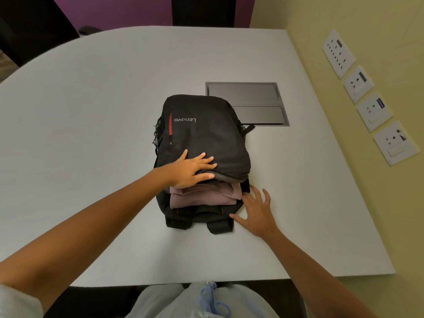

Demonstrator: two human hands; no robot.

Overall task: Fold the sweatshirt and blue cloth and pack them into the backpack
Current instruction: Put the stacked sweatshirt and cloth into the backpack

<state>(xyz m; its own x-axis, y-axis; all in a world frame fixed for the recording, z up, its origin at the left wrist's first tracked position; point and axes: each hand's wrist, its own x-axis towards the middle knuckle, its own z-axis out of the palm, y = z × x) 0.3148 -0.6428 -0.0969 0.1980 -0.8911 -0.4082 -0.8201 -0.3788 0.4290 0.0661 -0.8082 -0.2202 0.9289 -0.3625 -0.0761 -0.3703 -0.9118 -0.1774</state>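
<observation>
White counter (91, 111) fills most of frame. Black backpack (202, 134) lies flat at centre, mouth toward lower edge, gaping. Folded mauve sweatshirt (206, 196) sits in mouth, near edge poking out; grey fabric layer above it, under flap. Blue cloth not discernible. Grey floor-box lid (247, 104) set in counter, upper right of backpack. Left hand (190, 168) flat on flap, fingers straight, grip apart. Right hand (257, 212) spread at backpack's right corner, fingers splayed, holding nothing.

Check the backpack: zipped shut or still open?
Open. The backpack mouth gapes toward the person, folded pinkish sweatshirt showing inside; left hand rests flat on its top flap.
</observation>
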